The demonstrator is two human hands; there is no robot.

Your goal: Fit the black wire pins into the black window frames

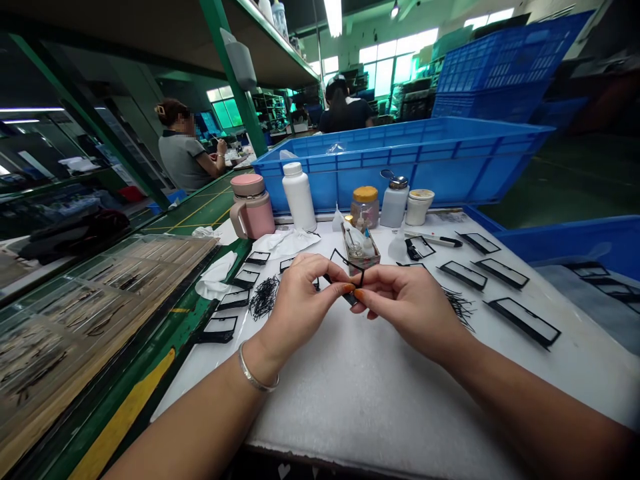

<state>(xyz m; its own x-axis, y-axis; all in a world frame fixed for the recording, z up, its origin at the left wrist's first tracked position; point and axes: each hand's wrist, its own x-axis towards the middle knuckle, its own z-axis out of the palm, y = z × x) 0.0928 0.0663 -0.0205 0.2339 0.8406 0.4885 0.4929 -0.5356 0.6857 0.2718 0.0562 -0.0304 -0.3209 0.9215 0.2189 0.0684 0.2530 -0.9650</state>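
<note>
The thin frame [350,299] is black against the white foam sheet [350,393]. Behind it, the plastic crate [400,167] is bright blue with ribbed panels, and the mug [255,220] is pink (a deeper pink on its lid, with a beige band).

The black frame [345,259] pinched by the left hand [300,303] and right hand [410,310] disappears behind the fingers, its middle hidden! Back at the desk, what's inside the small clear box [375,252] is too small to tell, and the blue crate [565,240] runs off the right edge!
</note>
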